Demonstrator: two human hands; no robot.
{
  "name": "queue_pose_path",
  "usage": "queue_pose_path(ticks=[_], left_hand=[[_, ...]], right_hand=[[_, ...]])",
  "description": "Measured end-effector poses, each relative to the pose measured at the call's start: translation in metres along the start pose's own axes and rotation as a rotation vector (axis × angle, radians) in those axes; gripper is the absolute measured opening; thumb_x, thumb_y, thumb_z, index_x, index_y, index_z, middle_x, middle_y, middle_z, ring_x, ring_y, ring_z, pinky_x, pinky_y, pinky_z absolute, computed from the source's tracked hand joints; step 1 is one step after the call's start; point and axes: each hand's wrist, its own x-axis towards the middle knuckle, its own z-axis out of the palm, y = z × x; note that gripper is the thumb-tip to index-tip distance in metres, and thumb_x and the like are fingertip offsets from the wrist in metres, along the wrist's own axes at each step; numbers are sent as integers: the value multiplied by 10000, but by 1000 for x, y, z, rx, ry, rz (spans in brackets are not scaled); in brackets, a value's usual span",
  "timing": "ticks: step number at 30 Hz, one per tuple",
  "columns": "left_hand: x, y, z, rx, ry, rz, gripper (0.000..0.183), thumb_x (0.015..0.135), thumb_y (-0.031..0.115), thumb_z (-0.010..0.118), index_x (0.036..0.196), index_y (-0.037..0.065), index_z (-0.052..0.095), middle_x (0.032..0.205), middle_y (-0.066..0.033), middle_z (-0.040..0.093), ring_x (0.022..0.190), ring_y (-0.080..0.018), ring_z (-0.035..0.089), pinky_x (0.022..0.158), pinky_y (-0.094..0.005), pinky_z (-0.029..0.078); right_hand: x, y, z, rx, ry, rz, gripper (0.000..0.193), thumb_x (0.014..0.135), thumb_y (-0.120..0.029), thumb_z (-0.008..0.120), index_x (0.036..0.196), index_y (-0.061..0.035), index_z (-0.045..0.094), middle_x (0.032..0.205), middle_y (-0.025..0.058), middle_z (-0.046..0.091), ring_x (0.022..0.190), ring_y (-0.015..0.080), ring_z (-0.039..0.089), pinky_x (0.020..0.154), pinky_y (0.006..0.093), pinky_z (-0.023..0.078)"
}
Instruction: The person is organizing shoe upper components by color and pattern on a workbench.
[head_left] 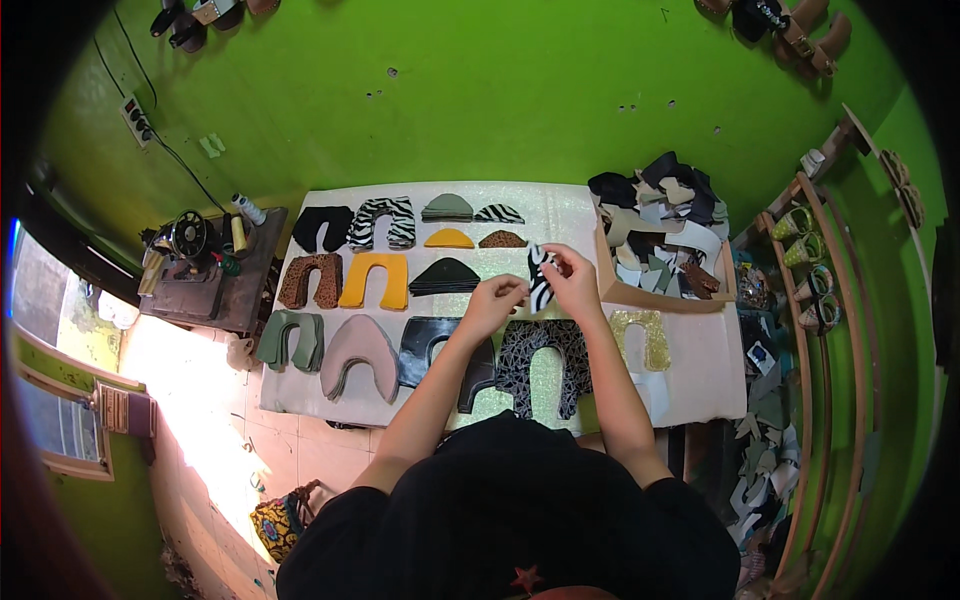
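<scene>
i see a zebra-striped cutout (541,279) held above the white table (700,370), pinched by my right hand (572,280); my left hand (497,300) seems to nip its lower edge, fingers closed. a box of scraps (660,250) sits just right.

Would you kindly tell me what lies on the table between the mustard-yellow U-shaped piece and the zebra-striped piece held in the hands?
In the head view, a stack of dark grey dome-shaped pieces lies between the mustard-yellow U-shaped piece and the zebra-striped piece, on the white table.
</scene>
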Motion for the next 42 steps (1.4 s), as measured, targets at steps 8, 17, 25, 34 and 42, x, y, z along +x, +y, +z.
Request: queue_pose_path(ticks=[8, 17, 25, 34, 42], left_hand=[[21, -12, -24, -90, 108, 29, 192, 814, 96, 599, 950, -36, 570, 760, -74, 612, 672, -105, 604, 579, -186, 471], [57, -35, -42, -195, 320, -21, 145, 816, 42, 583, 877, -79, 535, 772, -118, 610, 660, -142, 617, 592, -209, 507], [136, -83, -64, -152, 269, -157, 360, 848, 85, 507, 1182, -25, 432, 1086, -76, 550, 935, -143, 537, 783, -235, 431], [199, -128, -75, -345, 515, -181, 536, 829, 44, 478, 1297, -62, 240, 1316, -175, 325, 1122, -195, 412, 895, -245, 366], [199, -130, -76, -402, 589, -179, 573, 817, 124, 516, 1292, -70, 260, 1332, -194, 320, 1247, -262, 307, 1008, -326, 259]], right_hand=[[-1, 12, 10, -47, -233, 45, 232, 786, -16, 570, 1011, -40, 619, 727, 1, 565, 608, 59, 478, 552, 202, 389], [21, 62, 24, -39, -181, 397, 175, 780, -102, 586, 894, 32, 592, 629, 75, 590, 526, 128, 577, 501, 264, 440], [107, 113, 47, -127, 42, 330, 176, 773, -102, 589, 909, 10, 601, 617, 83, 589, 549, 142, 563, 534, 284, 444], [181, 173, 88, -335, -31, 360, 189, 762, -130, 589, 928, -45, 619, 810, 168, 641, 759, 284, 629, 685, 355, 487], [178, 173, 106, -543, -27, 285, 177, 767, -127, 567, 927, -73, 621, 771, 135, 596, 719, 284, 580, 668, 364, 465]])
